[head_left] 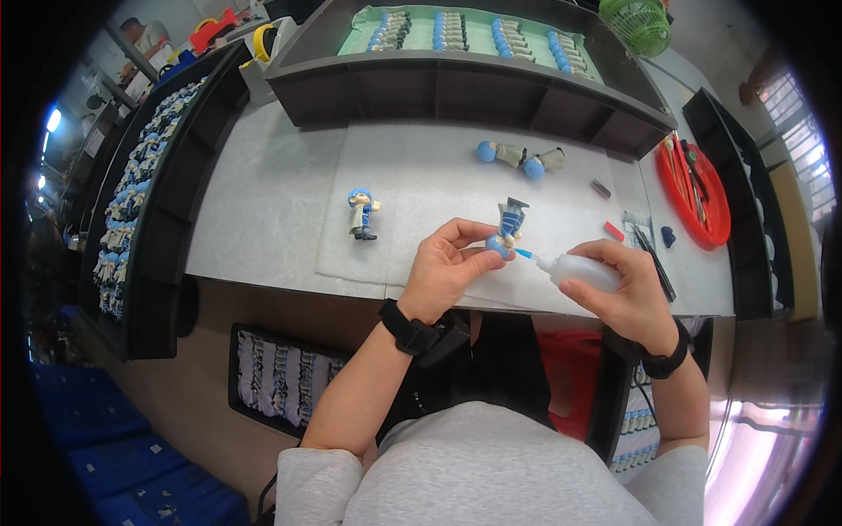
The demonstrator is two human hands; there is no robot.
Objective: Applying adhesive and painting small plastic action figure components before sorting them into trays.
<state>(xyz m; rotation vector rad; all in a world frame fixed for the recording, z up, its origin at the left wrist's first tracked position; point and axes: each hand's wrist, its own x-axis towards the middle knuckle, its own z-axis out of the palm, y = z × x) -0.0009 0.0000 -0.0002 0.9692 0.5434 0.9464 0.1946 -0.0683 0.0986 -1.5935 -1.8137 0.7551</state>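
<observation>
My left hand (447, 267) pinches a small figurine (509, 226) with a blue round head, held head-down over the white mat (421, 184). In my right hand (627, 294) is a white squeeze bottle (581, 270) whose blue nozzle tip touches the figurine's head. A finished figurine (360, 213) with blue hair stands upright on the mat to the left. Two more blue-headed figurines (524, 159) lie on the mat farther back.
A dark shelf (456, 88) at the back carries rows of figurines on a green sheet. A tray of figurines (132, 193) runs along the left, another (281, 373) sits below the table edge. A red round tray (697, 188), a green basket (640, 22) and small loose parts are at the right.
</observation>
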